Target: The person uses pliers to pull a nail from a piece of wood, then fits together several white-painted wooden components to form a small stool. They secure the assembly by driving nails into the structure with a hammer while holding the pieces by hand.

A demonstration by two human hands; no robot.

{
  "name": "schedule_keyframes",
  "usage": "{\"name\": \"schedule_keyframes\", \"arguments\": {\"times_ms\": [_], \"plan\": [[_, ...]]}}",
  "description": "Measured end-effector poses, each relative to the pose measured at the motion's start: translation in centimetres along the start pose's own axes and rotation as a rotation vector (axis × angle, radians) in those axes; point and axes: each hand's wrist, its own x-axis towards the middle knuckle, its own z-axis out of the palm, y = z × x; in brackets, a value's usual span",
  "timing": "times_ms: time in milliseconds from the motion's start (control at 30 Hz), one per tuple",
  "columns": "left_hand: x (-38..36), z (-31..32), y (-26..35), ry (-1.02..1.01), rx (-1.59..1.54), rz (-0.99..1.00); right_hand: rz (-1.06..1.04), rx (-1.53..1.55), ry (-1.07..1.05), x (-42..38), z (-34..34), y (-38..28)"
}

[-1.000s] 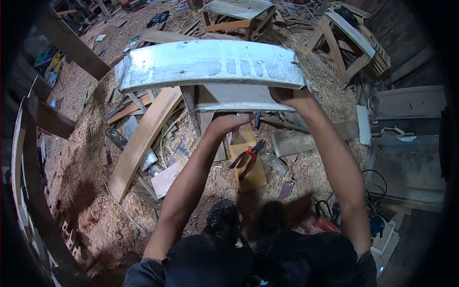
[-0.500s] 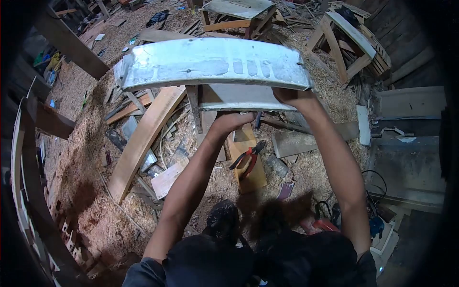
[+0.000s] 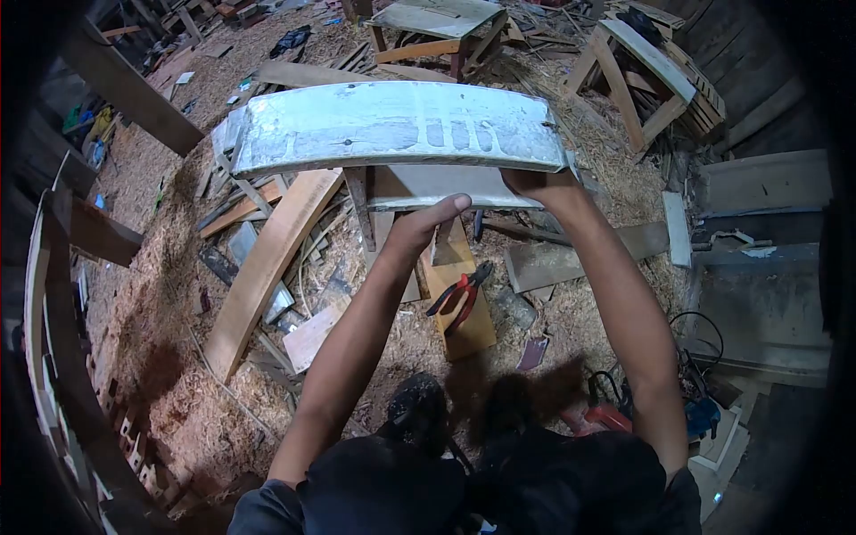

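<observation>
Both hands hold up a wooden frame with a worn, white-painted top board [image 3: 392, 116]. Below that board is a second, narrower board [image 3: 437, 185], and an upright wooden leg [image 3: 358, 205] shows at its left. My left hand [image 3: 432, 221] grips the lower board's near edge, thumb on top and the other fingers hidden. Under the right end of the top board, my right hand [image 3: 539, 185] is wrapped around the frame, its fingers mostly out of sight. Beneath the hands, pliers [image 3: 462, 292] with red and black handles lie on a yellowish wood block [image 3: 468, 334].
A long plank [image 3: 272, 267] leans across scrap wood on the left. Sawdust and shavings [image 3: 187, 383] cover the floor. A low wooden table [image 3: 432, 20] and another wooden frame [image 3: 646, 62] stand farther back. A red tool [image 3: 597, 419] and a cable lie near my right foot.
The frame has tilted slightly and shifted a little down and left. My left thumb has come up onto the lower board's edge. My right hand keeps its hold.
</observation>
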Motion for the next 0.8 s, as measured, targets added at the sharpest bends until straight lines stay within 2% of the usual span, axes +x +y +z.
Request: {"name": "schedule_keyframes", "arguments": {"times_ms": [100, 167, 267, 300, 367, 400, 433, 467, 567, 600, 700, 733, 800], "plan": [[-1.0, 0.9, 2.0, 0.0, 0.143, -0.052, -0.013, 0.002, 0.05, -0.2, 0.4, -0.1], [-0.9, 1.1, 2.1, 0.013, 0.118, 0.068, -0.151, -0.106, 0.11, -0.4, 0.1, -0.8], [-1.0, 1.8, 2.3, 0.024, 0.102, 0.165, -0.176, -0.383, 0.044, -0.6, 0.1, -0.9], [-1.0, 2.2, 2.4, 0.023, 0.098, 0.184, -0.117, -0.349, 0.016, -0.8, 0.0, -1.0], [-0.9, 2.7, 2.6, -0.052, 0.11, 0.169, -0.005, -0.273, -0.048, -1.3, 0.2, -1.6], [-1.0, 2.6, 2.8, -0.077, 0.115, 0.167, -0.032, -0.301, -0.022, -1.5, 0.2, -1.8], [-1.0, 2.4, 3.0, -0.083, 0.18, 0.049, -0.066, -0.323, 0.004, -1.8, 0.2, -1.6], [-1.0, 2.5, 2.9, -0.086, 0.17, 0.042, -0.102, -0.342, 0.031, -2.0, 0.2, -1.5], [-0.5, 3.7, 2.8, -0.129, 0.062, 0.111, 0.017, -0.361, 0.021, -2.0, 0.2, -1.1], [1.3, 3.3, 0.3, -0.155, -0.034, 0.144, 0.05, -0.36, -0.017, -1.9, 0.3, 0.0], [0.3, 4.8, 2.1, -0.176, -0.069, 0.093, 0.168, -0.341, -0.087, -1.5, 0.3, 1.6], [0.9, 5.3, 2.3, -0.322, -0.01, 0.27, 0.21, -0.314, -0.079, -1.2, -0.1, 0.3], [1.0, 5.1, 2.5, -0.292, 0.158, 0.158, 0.336, -0.251, -0.053, -0.9, -0.8, -2.4]]}}
